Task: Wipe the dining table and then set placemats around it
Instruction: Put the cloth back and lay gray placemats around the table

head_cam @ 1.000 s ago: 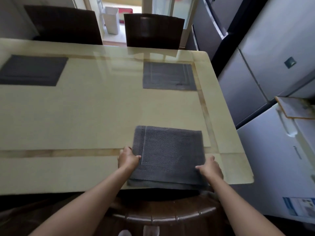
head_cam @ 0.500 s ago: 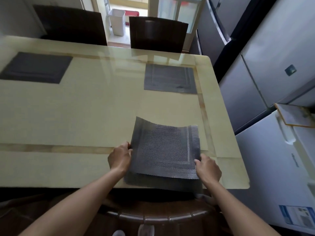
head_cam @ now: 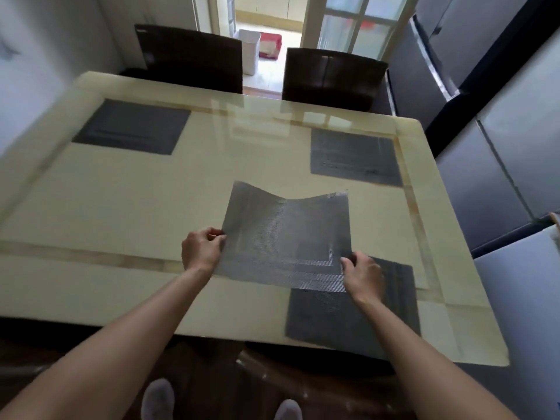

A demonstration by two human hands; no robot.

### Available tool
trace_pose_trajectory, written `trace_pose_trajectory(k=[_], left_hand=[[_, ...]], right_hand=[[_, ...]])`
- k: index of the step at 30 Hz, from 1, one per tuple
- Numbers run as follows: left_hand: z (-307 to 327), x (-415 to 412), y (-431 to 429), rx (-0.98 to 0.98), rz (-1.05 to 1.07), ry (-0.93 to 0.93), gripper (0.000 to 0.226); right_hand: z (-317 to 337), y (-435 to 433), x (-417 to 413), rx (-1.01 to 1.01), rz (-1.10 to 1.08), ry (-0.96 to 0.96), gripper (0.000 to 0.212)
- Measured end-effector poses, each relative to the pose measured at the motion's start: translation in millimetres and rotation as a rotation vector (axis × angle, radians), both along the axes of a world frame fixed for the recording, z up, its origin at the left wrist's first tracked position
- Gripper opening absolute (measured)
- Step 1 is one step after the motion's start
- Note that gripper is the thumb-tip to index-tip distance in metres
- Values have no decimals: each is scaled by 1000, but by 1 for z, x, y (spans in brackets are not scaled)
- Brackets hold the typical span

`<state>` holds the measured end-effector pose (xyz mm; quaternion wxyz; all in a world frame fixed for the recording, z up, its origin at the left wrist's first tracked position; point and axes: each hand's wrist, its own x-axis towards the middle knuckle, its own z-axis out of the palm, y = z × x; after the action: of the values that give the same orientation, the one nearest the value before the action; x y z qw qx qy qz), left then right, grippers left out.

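Pinching is what I read at both grips. The fingers (head_cam: pixel 216 234) of the left hand (head_cam: pixel 201 253) are curled onto the left edge of the lifted placemat (head_cam: pixel 288 234), thumb against forefinger. The fingers (head_cam: pixel 348 262) of the right hand (head_cam: pixel 363 275) pinch its right edge near the front corner. The lifted placemat spans the gap between the two hands, above the desk (head_cam: pixel 121 207). Its far edge sags in the middle and both far corners stand raised. Its near edge overlaps the far left corner of the near placemat (head_cam: pixel 348 316), which lies flat at the desk's near right edge, partly under the right forearm. I cannot tell whether these two mats touch. The far-right placemat (head_cam: pixel 354 157) lies flat before the right chair (head_cam: pixel 330 75). The far-left placemat (head_cam: pixel 130 127) lies flat before the left chair (head_cam: pixel 191 56). A grey cabinet (head_cam: pixel 485 183) stands to the right of the desk.
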<state>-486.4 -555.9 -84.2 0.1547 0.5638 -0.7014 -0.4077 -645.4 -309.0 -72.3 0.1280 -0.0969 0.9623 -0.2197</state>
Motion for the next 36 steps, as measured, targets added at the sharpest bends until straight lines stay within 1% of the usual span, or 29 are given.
trace_pose_trajectory(k=[4, 10, 15, 18, 23, 27, 29, 33, 36], left_hand=[[-2, 44, -78, 19, 42, 45, 14], [-1, 109, -185, 42, 49, 91, 12], [-5, 161, -269, 22, 67, 72, 12], [-11, 185, -302, 25, 104, 56, 10], [-35, 229, -377, 53, 201, 34, 14], [-57, 250, -419, 62, 198, -33, 17], [-62, 256, -430, 38, 188, -96, 17], [-69, 265, -444, 2, 110, -247, 17], [-69, 267, -448, -4, 61, -285, 18]], right_hand=[[2, -77, 39, -6, -12, -17, 26], [-3, -187, 101, -69, -38, -6, 24], [-12, -271, 151, -75, -44, -71, 22], [-16, -307, 169, -78, -21, -100, 22], [-35, -392, 202, -104, 41, -143, 21], [-53, -436, 216, -86, 56, -175, 22], [-60, -447, 220, -70, 64, -194, 23], [-72, -456, 229, 17, 50, -233, 23], [-75, -454, 232, 60, 33, -240, 24]])
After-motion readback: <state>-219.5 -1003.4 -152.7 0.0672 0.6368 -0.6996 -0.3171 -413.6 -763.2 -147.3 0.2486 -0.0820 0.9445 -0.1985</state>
